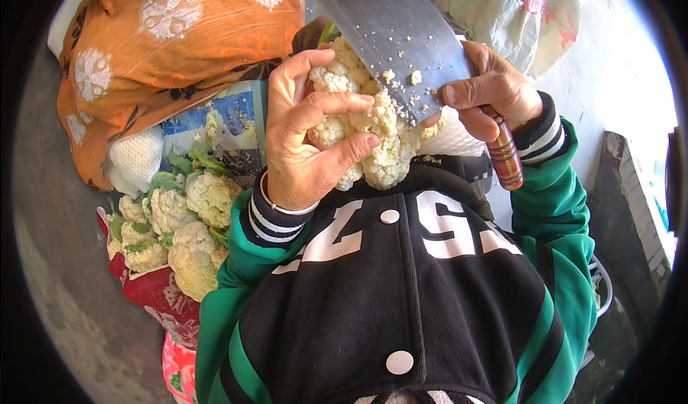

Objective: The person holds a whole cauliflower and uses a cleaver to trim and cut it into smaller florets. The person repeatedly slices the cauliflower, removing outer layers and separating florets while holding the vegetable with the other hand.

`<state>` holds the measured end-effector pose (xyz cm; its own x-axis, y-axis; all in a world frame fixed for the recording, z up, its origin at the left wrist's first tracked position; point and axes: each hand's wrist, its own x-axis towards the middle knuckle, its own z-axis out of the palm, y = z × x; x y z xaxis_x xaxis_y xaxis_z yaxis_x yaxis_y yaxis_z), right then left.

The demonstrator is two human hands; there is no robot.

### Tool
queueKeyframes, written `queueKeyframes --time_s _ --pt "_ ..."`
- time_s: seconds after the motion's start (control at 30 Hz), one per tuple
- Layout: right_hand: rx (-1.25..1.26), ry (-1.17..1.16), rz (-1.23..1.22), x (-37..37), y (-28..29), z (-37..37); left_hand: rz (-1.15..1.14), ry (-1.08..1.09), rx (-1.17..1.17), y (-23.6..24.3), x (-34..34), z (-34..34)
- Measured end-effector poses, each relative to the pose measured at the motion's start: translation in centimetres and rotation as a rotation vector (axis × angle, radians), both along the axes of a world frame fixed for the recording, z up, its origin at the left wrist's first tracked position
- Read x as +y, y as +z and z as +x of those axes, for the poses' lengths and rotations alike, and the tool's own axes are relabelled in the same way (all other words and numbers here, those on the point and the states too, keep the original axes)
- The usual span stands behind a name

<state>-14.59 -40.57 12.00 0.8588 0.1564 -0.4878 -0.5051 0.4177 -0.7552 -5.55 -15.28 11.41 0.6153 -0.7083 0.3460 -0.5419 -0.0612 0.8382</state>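
Left hand (307, 135) curled round cauliflower (388, 146), likely to steady it — right hand (502, 92) pinching knife (390, 35) by the blade's base, probably for control.

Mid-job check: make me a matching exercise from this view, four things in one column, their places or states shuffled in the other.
Things:
1. broad grey metal knife with a brown handle
2. large cream cauliflower head beside the blade
3. orange cloth with pale floral patches
4. thin whitish bag with red marks

Places or states:
A. upper right
B. held by the left fingers
C. dotted with pale crumbs
D. upper left

Pairs: 1-C, 2-B, 3-D, 4-A
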Motion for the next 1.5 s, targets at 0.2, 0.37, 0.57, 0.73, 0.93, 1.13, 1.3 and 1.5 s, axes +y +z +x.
queueKeyframes --time_s 0.2,0.37,0.57,0.73,0.93,1.13,1.3,1.5 --pt "-0.107 -0.115 0.266 0.8 -0.6 -0.1 0.011 0.086 -0.026 -0.7 0.0 0.3" --pt "-0.300 -0.293 0.059 0.0 -0.4 -0.9 0.016 0.171 0.075 -1.4 0.6 1.7" --pt "-0.259 -0.635 -0.012 -1.8 -2.3 -4.0 -0.020 0.153 0.168 -2.0 0.7 2.8" --pt "-0.185 -0.759 0.050 -2.5 -4.5 -6.1 -0.011 0.113 0.223 -2.4 0.5 3.7" --pt "-0.175 -0.736 0.100 -3.5 -5.3 -7.5 -0.027 0.117 0.375 -2.6 0.6 4.3" --pt "-0.199 -0.757 0.173 -3.3 -5.9 -7.8 -0.053 0.115 0.603 -1.8 0.0 4.8" --pt "-0.161 -0.795 0.244 -3.0 -6.1 -7.9 -0.075 0.126 0.628 -2.0 -0.2 5.4" --pt "-0.096 -0.813 0.349 -2.7 -6.4 -7.3 -0.029 0.170 0.668 -2.4 0.2 7.2"
